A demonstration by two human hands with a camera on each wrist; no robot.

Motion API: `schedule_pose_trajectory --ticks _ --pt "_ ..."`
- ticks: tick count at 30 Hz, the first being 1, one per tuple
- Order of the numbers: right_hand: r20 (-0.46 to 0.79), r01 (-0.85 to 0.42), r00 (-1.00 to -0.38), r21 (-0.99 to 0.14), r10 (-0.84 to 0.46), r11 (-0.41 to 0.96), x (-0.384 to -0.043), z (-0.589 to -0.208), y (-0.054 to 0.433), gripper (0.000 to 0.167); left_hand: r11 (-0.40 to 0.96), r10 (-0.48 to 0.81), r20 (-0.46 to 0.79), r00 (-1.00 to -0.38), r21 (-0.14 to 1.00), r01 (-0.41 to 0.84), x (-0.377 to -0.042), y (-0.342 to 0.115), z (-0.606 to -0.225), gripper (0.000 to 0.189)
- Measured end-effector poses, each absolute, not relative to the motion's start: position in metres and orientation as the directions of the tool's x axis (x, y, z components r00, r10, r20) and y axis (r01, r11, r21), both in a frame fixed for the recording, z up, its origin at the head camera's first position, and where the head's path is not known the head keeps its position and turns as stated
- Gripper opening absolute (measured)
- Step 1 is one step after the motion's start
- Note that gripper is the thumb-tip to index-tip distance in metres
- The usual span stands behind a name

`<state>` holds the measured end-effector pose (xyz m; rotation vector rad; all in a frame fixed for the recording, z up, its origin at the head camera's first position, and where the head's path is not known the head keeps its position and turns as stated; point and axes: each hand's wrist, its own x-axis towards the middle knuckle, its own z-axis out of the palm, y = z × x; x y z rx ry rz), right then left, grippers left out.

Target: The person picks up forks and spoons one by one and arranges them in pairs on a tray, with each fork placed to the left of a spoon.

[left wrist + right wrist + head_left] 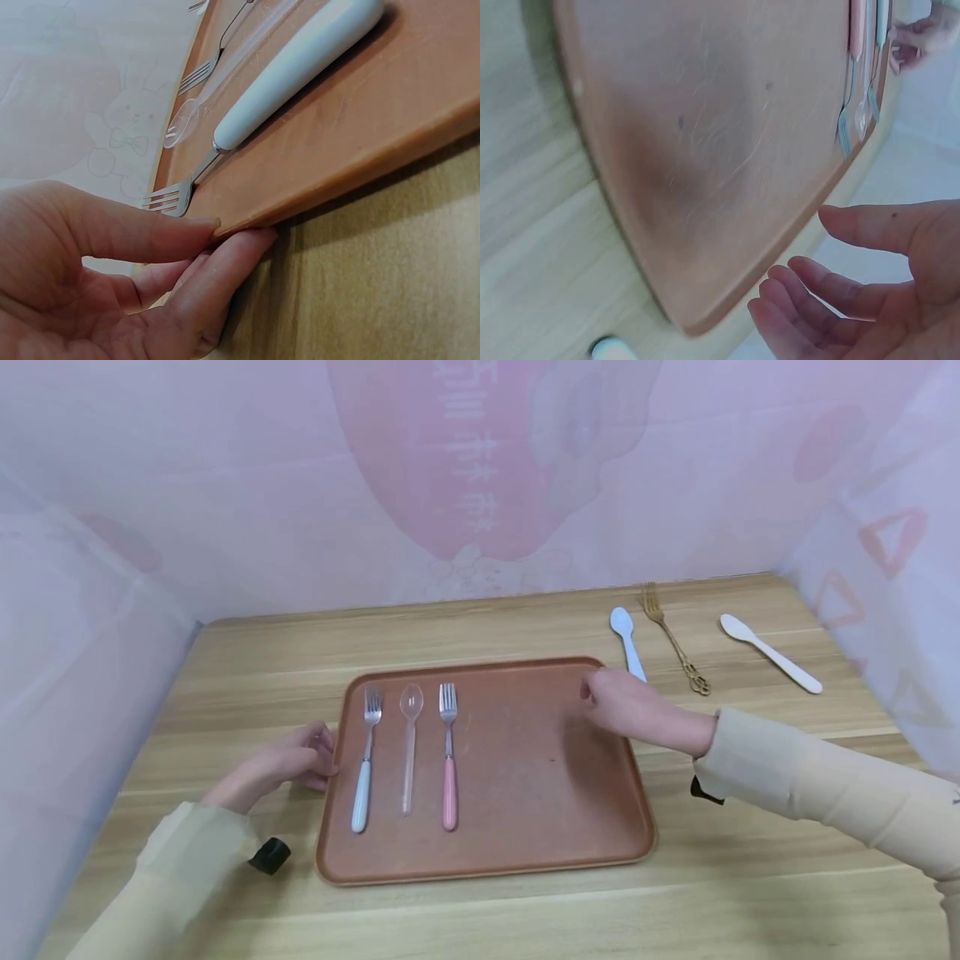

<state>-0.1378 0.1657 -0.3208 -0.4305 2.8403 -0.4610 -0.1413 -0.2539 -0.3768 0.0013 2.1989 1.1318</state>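
Left hand (302,757) pinches the tray (517,777); faint, illegible characters (476,450) mark the backdrop (247,510).

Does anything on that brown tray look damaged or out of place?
The brown tray looks worn: pale scratches and small dark specks mark its bare surface. Its pink-handled fork, clear spoon and blue-handled fork lie neatly side by side.

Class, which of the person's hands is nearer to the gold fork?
Right. The right hand is just left of the gold fork; the left hand pinches the left edge of the tray, far across from it.
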Motion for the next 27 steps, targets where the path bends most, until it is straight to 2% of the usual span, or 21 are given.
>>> schedule_pose_trajectory --ticks 5,12,16,27 --pt "-0.206 -0.233 -0.929 -0.32 -0.307 0.918 -0.144 -0.317 0.175 0.025 0.637 0.276 -0.556 -0.784 0.717 -0.284 -0.141 -0.254 -0.375 0.033" --pt "-0.206 -0.233 -0.929 -0.323 -0.308 0.917 -0.152 -0.309 0.189 0.018 0.658 0.26 -0.561 -0.786 0.699 -0.282 -0.141 -0.253 -0.373 0.034" --pt "-0.215 -0.197 -0.939 -0.298 -0.267 0.934 -0.158 -0.303 0.197 0.027 0.661 0.262 -0.565 -0.783 0.696 -0.281 -0.142 -0.252 -0.372 0.034" --pt "-0.19 -0.099 -0.966 -0.362 -0.177 0.927 -0.183 -0.3 0.219 0.03 0.657 0.267 -0.566 -0.78 0.699 -0.283 -0.142 -0.251 -0.373 0.035"
